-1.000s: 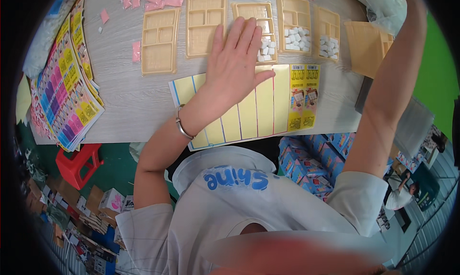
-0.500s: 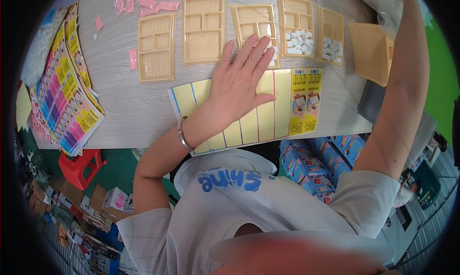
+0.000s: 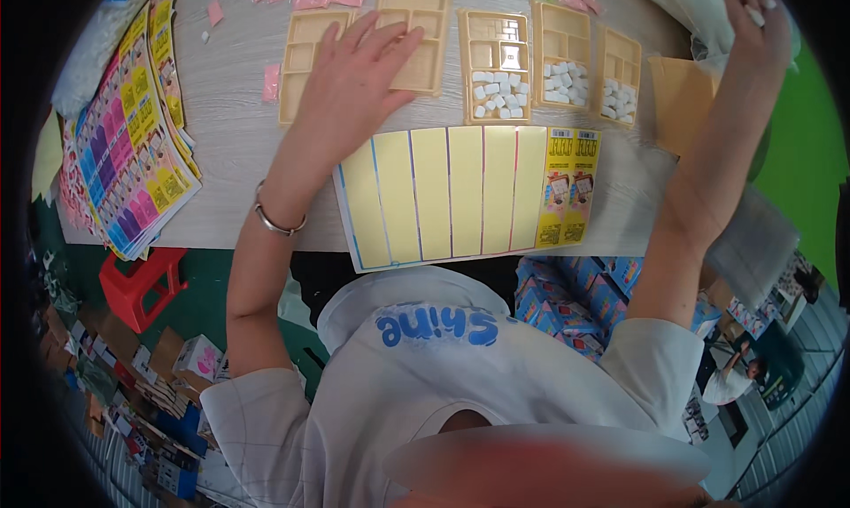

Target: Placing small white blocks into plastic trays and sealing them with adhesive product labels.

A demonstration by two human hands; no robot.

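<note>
Five tan trays (image 3: 496,65) sit in a row on the worktop (image 3: 230,154). The left hand (image 3: 354,74) lies open and flat across the two leftmost, empty ones; a push could slide them into the pink packets (image 3: 270,81). Nearer the body, the yellow sheet (image 3: 460,193) overhangs the edge and could slip. The right hand (image 3: 753,16) is raised, pinching small white pieces that might drop.
</note>
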